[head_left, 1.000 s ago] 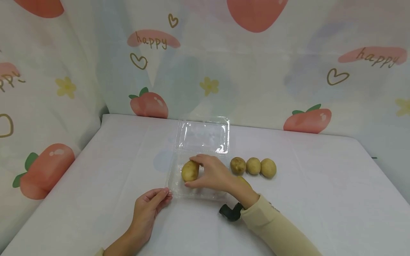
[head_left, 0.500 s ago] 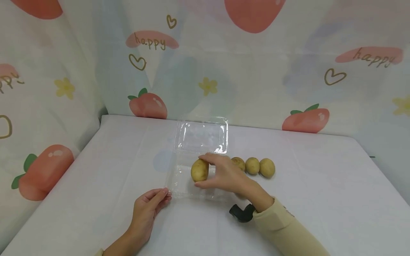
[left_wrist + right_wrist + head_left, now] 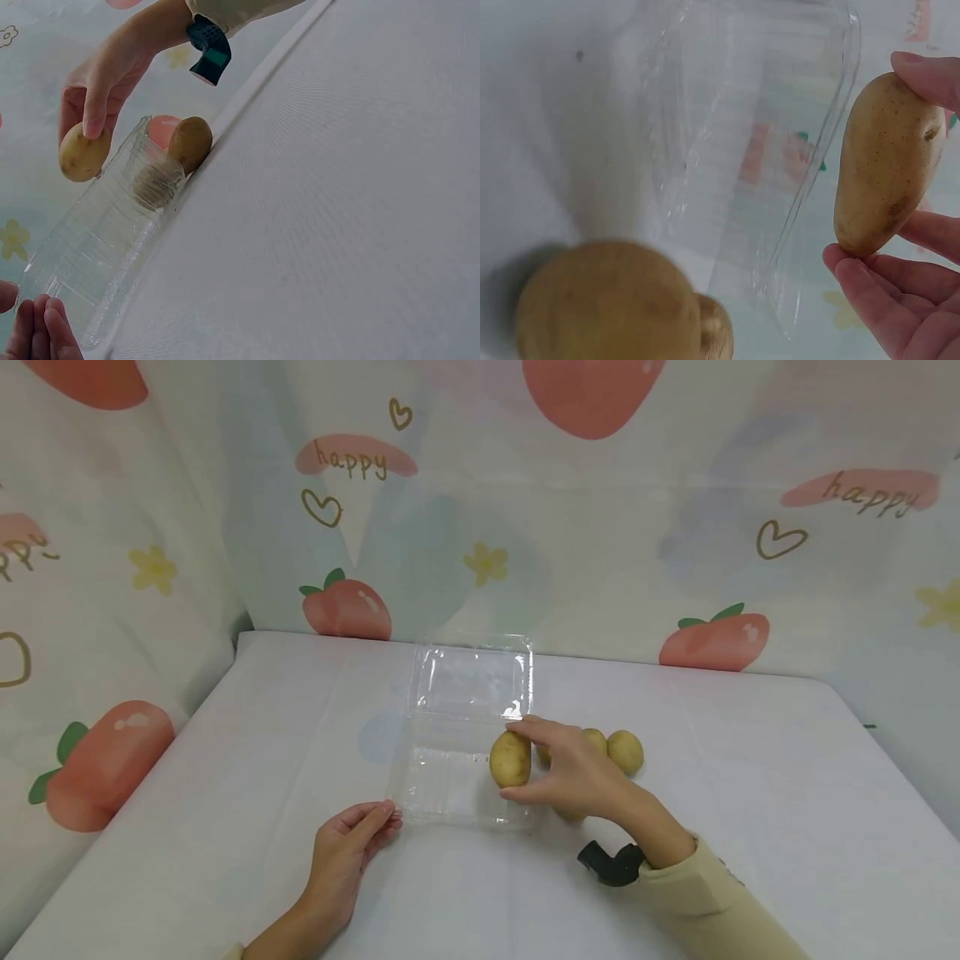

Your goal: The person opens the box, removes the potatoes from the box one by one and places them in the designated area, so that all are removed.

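Thumb and fingers of my right hand [image 3: 577,768] pinch an oval yellow-brown potato [image 3: 510,760] at its two ends. The potato is above the right side of a clear plastic clamshell box [image 3: 442,781], and in the right wrist view it shows outside the wall. The box's lid [image 3: 472,681] stands open at the back. My left hand [image 3: 345,856] pinches the box's near left corner between thumb and fingers. To the right of the box lie several more potatoes [image 3: 625,753], partly hidden by my right hand. A large blurred potato [image 3: 607,307] fills the right wrist view's lower left.
A white cloth [image 3: 300,727] covers the table, with a printed curtain [image 3: 570,568] rising along the back and left side. The black wrist camera [image 3: 611,864] sits under the right sleeve, close over the cloth. Seen from the left wrist, another potato [image 3: 191,142] lies beyond the box.
My right hand has carried the potato rightward, from over the left part of the box to over its right side. My left hand stays at the corner, and the box has kept its place.
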Demonstrator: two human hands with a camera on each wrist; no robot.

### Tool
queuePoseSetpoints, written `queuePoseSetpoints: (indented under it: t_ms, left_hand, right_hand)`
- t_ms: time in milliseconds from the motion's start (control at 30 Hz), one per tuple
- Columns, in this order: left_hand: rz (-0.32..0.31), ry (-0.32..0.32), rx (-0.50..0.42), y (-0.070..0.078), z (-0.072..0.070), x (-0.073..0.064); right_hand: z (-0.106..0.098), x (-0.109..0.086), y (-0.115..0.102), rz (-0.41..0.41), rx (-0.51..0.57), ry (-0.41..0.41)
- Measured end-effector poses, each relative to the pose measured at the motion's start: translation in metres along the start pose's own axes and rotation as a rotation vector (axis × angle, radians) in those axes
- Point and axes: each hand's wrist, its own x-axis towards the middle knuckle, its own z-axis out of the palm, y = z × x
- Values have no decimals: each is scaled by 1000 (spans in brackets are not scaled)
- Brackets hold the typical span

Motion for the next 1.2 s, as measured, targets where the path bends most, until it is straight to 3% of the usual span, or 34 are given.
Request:
queuePoseSetpoints:
  t_ms: [400, 700, 1033, 1200]
  left_hand:
    - [0, -2, -13, -1, -1, 0]
    - [0, -3, -3, -1, -1, 0]
    - [4, -6, -13, -2, -1, 0]
    - [3, -8, -10, -1, -1, 0]
  right_hand:
    - [-15, -23, 19, -26, 23, 6]
    - [-26, -40, 31, -4, -83, 14]
    - [-34, -57, 48, -78, -48, 48]
    - [-40, -64, 56, -60, -79, 41]
